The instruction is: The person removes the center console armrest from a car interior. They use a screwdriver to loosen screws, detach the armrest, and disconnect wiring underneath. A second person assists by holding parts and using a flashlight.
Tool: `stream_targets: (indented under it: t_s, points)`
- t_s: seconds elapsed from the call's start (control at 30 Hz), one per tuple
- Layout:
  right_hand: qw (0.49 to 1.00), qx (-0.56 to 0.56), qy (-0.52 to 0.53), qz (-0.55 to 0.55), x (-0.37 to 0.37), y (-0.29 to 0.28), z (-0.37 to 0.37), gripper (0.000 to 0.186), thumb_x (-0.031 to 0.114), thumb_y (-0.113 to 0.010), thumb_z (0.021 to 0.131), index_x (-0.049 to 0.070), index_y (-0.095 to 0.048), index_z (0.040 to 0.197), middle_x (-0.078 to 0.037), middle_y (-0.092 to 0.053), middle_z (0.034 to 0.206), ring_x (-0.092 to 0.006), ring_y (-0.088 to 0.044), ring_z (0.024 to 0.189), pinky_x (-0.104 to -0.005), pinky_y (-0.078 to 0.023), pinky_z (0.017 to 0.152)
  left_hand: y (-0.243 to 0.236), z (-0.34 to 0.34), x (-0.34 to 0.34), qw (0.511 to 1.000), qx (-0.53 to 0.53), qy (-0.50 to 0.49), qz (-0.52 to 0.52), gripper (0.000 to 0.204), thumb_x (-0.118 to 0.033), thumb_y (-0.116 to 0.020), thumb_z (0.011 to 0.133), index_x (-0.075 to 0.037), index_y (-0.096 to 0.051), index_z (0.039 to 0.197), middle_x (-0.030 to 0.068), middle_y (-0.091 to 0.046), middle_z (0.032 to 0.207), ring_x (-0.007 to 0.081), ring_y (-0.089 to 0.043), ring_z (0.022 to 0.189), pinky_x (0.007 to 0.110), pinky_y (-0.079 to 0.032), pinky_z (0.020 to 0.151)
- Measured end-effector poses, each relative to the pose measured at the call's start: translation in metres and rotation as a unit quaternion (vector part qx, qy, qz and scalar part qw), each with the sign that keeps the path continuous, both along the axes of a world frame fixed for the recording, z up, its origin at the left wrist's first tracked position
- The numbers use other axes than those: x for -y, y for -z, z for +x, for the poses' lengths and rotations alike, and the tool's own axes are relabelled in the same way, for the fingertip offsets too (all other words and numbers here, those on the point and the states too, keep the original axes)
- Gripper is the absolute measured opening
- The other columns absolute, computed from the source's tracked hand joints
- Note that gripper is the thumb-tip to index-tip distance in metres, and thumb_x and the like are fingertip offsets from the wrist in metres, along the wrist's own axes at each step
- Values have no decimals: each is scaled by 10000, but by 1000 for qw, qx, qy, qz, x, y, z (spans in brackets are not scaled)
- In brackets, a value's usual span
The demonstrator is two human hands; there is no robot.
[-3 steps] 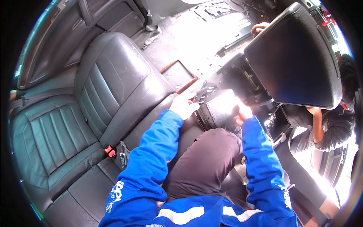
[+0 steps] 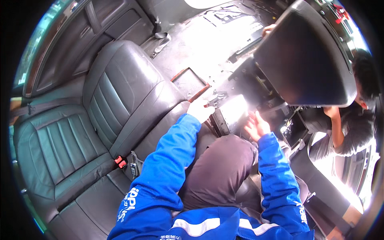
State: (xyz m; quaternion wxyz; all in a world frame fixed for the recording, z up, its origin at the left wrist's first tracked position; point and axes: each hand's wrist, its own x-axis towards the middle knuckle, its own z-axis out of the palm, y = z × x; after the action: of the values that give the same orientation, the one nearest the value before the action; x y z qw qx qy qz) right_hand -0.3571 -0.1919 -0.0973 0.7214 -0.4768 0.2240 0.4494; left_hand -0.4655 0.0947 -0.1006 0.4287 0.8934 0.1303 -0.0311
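In front of my knee sits a boxy silver unit (image 2: 232,114), its top washed out by glare. My left hand (image 2: 201,111) is at its left edge beside dark brackets or wiring, fingers curled round something small and dark that I cannot make out. Just off the box's right side, my right hand (image 2: 257,126) hangs palm up with fingers spread and holds nothing. A wood-trimmed rectangular frame (image 2: 191,84) lies on the floor beyond my left hand.
At right a co-worker's hand (image 2: 331,112) supports a large black seat part (image 2: 306,60); another hand (image 2: 269,29) grips its far edge. A leather seat (image 2: 124,80) stands at left, with a red buckle (image 2: 120,161) and a small handheld device (image 2: 134,169) near it.
My right hand has opened out, its fingers spreading beside the box. My left hand stays at the box's left edge. The view has shifted slightly.
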Motion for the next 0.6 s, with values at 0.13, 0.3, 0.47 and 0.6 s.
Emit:
stream_targets:
  t_s: [0.13,0.3,0.47,0.6]
  points:
    - [999,11,40,-17,30,-17,-40,523,313,-567,936,61,-414,1368,-132,-394,1414,-287,-374,1289,-442,-367,1034,23,24,-11,930,127,234,255,242,-141,-710,657,-120,-591,866,108,-645,774,304,-639,736,380,-519,656]
    - [995,37,90,-14,103,-14,-86,416,164,-633,895,33,-517,1273,-138,-583,1209,-291,-616,1016,-408,-512,890,52,30,-18,995,-75,69,-11,483,-61,-795,645,-13,-567,1067,138,-656,908,211,-667,769,341,-560,696]
    - [969,82,126,196,231,60,-126,294,130,-507,911,-10,-501,1170,-191,-565,1153,-325,-571,1050,-433,-481,897,55,30,-13,979,-100,83,-158,356,-114,-616,836,-12,-510,1160,158,-627,1046,279,-598,997,415,-509,833]
    - [996,39,63,55,278,124,-152,153,113,-474,895,43,-511,1026,-135,-546,987,-287,-557,960,-399,-474,828,29,29,-14,968,-63,236,52,296,-241,-537,909,-21,-551,1107,145,-616,1101,296,-549,1089,416,-461,912]
